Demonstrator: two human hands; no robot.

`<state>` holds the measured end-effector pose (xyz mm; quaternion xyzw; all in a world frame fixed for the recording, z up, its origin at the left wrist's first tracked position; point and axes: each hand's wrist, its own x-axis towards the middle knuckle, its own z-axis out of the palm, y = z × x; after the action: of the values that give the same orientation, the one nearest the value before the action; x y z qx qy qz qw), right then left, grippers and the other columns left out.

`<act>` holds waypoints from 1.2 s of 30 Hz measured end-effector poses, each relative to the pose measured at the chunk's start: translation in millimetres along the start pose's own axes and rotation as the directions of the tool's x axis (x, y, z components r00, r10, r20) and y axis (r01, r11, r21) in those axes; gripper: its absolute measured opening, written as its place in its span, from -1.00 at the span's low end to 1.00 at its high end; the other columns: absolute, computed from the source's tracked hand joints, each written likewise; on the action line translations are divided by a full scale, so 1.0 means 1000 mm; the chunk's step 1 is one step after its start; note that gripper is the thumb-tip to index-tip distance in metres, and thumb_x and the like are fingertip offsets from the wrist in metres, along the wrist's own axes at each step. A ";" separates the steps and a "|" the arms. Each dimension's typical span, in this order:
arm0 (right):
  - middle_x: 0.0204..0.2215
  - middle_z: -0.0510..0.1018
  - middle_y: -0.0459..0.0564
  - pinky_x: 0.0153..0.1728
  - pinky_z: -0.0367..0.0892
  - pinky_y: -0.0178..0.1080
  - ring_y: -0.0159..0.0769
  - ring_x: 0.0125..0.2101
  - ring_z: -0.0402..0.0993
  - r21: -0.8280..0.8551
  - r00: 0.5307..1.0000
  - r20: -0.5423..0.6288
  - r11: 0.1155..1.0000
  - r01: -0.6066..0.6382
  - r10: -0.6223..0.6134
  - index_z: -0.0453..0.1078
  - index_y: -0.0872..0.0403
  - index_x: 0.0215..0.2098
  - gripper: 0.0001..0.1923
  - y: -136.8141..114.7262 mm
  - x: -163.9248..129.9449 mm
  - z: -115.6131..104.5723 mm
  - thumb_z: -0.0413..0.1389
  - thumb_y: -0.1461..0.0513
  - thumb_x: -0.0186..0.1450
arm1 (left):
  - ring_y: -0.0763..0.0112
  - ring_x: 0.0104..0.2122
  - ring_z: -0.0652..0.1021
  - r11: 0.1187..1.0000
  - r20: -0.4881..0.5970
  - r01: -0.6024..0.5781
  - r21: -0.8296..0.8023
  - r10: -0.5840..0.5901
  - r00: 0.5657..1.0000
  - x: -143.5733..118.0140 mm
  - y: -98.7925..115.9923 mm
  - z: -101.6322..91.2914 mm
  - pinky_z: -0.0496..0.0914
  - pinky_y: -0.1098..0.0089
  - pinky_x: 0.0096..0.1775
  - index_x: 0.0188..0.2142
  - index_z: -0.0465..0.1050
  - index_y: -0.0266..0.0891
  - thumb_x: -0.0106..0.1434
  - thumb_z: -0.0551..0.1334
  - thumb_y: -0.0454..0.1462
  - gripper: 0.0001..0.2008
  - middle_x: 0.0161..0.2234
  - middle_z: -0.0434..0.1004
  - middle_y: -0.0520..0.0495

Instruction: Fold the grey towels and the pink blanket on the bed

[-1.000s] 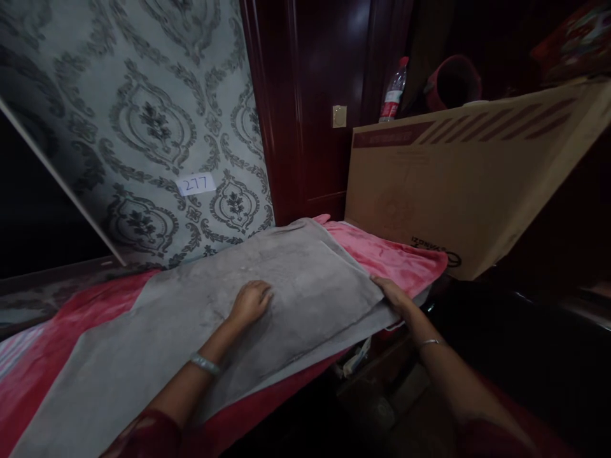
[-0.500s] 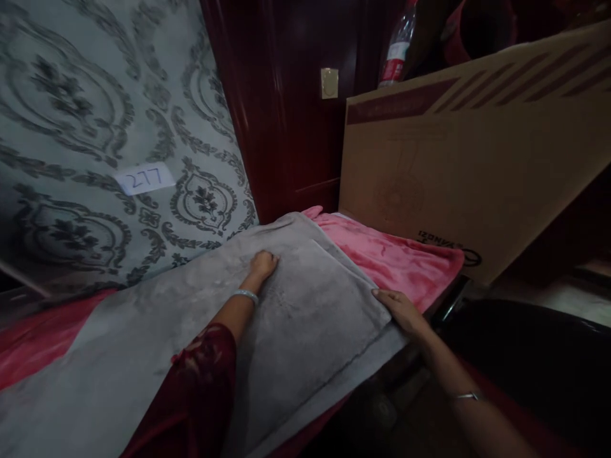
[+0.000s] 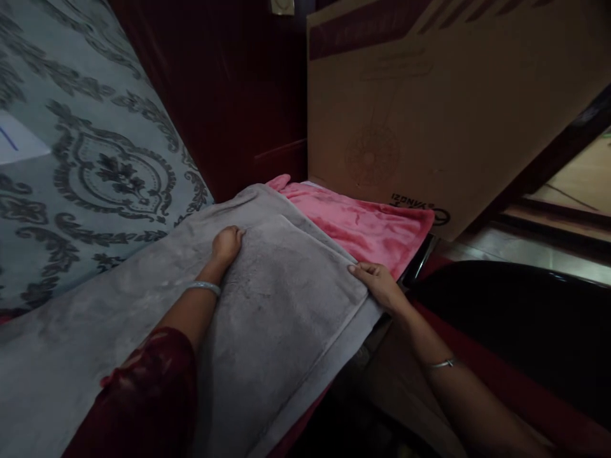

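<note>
A soft grey blanket (image 3: 277, 312) lies spread out with its far right part folded over on itself. My left hand (image 3: 228, 245) is closed on the upper layer near the left end of the fold, its fingertips partly hidden in the cloth. At the right corner, my right hand (image 3: 379, 283) pinches the edge of the folded layer between thumb and fingers. Beneath the grey cloth, a pink plush blanket (image 3: 363, 229) shows at the far end.
Behind the blankets stands a large cardboard box (image 3: 468, 121) against a dark red wooden panel (image 3: 229, 108). Patterned wallpaper (image 3: 119, 172) with a paper label (image 3: 19, 140) borders the left side. A black, glossy-edged surface (image 3: 515, 331) lies to the right.
The view has tilted down and turned right, so the bottle and most of the label are out of sight. Both hands keep their hold on the grey blanket, whose fold looks much the same.
</note>
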<state>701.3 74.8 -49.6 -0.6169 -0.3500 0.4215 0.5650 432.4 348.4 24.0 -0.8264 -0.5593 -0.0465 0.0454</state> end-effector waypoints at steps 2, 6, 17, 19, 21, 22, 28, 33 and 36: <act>-0.66 0.37 -0.14 -0.58 0.14 -0.29 -0.39 -0.63 0.19 0.009 1.000 -0.009 1.000 -0.003 0.003 0.34 0.02 -0.56 -0.41 -0.002 -0.002 0.002 0.31 -0.28 -0.05 | 0.11 -0.02 0.56 1.000 0.027 -0.002 -0.003 0.003 1.000 0.004 -0.002 0.002 0.39 0.31 -0.08 -0.07 0.53 -0.27 0.47 -0.03 -0.16 -0.61 -0.04 0.60 -0.30; -0.67 0.33 -0.16 -0.58 0.12 -0.31 -0.43 -0.63 0.15 0.020 1.000 -0.020 1.000 0.017 -0.016 0.29 0.02 -0.57 -0.36 -0.008 -0.004 0.005 0.32 -0.31 -0.11 | 0.10 -0.07 0.58 1.000 0.063 -0.007 -0.008 0.008 0.998 0.005 -0.005 0.004 0.40 0.31 -0.13 -0.09 0.54 -0.26 0.45 -0.01 -0.13 -0.61 -0.08 0.62 -0.28; -0.67 0.28 -0.20 -0.60 0.04 -0.32 -0.46 -0.65 0.09 0.040 1.000 -0.010 0.999 -0.019 0.019 0.27 0.01 -0.54 -0.52 -0.008 -0.001 0.001 0.29 -0.15 -0.08 | 0.11 0.00 0.55 0.999 0.116 -0.033 -0.001 0.033 0.993 -0.001 -0.001 0.000 0.39 0.30 -0.05 -0.02 0.47 -0.28 0.45 0.00 -0.18 -0.66 0.00 0.57 -0.29; -0.68 0.26 -0.21 -0.60 0.03 -0.32 -0.46 -0.65 0.08 0.048 1.000 0.011 0.999 -0.023 0.023 0.25 0.00 -0.55 -0.54 -0.007 0.000 0.000 0.28 -0.12 -0.09 | 0.10 0.01 0.55 0.999 0.127 -0.038 -0.003 0.039 0.991 -0.002 0.001 -0.006 0.39 0.29 -0.01 0.02 0.46 -0.31 0.44 0.03 -0.20 -0.67 0.01 0.56 -0.31; -0.67 0.26 -0.20 -0.59 0.04 -0.32 -0.44 -0.64 0.10 0.046 0.999 0.021 0.999 -0.025 0.024 0.24 0.00 -0.54 -0.56 -0.006 0.002 -0.001 0.27 -0.10 -0.08 | 0.07 0.09 0.50 0.999 0.099 -0.034 0.002 0.033 0.995 -0.008 0.007 -0.015 0.36 0.25 0.07 0.13 0.39 -0.36 0.42 0.06 -0.23 -0.62 0.11 0.48 -0.36; -0.67 0.27 -0.20 -0.59 0.04 -0.32 -0.44 -0.63 0.11 0.037 1.000 0.020 0.999 -0.020 0.019 0.23 0.00 -0.54 -0.57 -0.005 0.002 -0.002 0.27 -0.09 -0.07 | 0.05 0.14 0.46 0.999 0.065 -0.045 0.001 0.045 0.997 -0.014 0.012 -0.019 0.33 0.23 0.12 0.20 0.34 -0.38 0.40 0.07 -0.24 -0.57 0.16 0.43 -0.38; -0.62 0.30 -0.18 -0.54 0.04 -0.31 -0.41 -0.57 0.14 -0.039 0.998 0.001 0.998 0.059 -0.059 0.25 0.01 -0.49 -0.58 0.003 0.009 -0.006 0.26 -0.08 -0.04 | 0.02 0.39 0.13 0.849 0.001 -0.517 -0.107 0.520 0.854 -0.113 0.068 -0.026 0.04 0.05 0.35 0.36 0.15 -0.27 0.38 0.13 -0.21 -0.41 0.41 0.09 -0.28; -0.49 0.40 -0.17 -0.46 0.14 -0.30 -0.35 -0.48 0.26 -0.039 0.987 -0.039 0.987 0.157 -0.158 0.32 0.00 -0.30 -0.56 0.007 0.014 -0.007 0.26 0.04 -0.10 | -0.06 0.43 0.02 0.721 0.044 -0.661 -0.206 0.682 0.730 -0.217 0.100 0.005 -0.06 -0.18 0.35 0.41 0.07 -0.13 0.35 0.21 -0.02 -0.29 0.45 -0.05 -0.29; -0.47 0.42 -0.18 -0.46 0.18 -0.29 -0.33 -0.48 0.29 -0.033 0.989 -0.017 0.988 0.148 -0.149 0.34 -0.01 -0.14 -0.50 0.008 0.016 -0.006 0.23 0.09 -0.07 | -0.12 0.43 -0.02 0.704 0.034 -0.681 -0.201 0.700 0.714 -0.240 0.104 0.016 -0.08 -0.28 0.33 0.42 0.04 -0.15 0.33 0.23 0.01 -0.23 0.46 -0.08 -0.36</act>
<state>712.4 86.1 -59.7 -0.6020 -0.3960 0.3667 0.5885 440.9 90.6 -25.0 -0.9775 -0.2043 -0.0299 -0.0430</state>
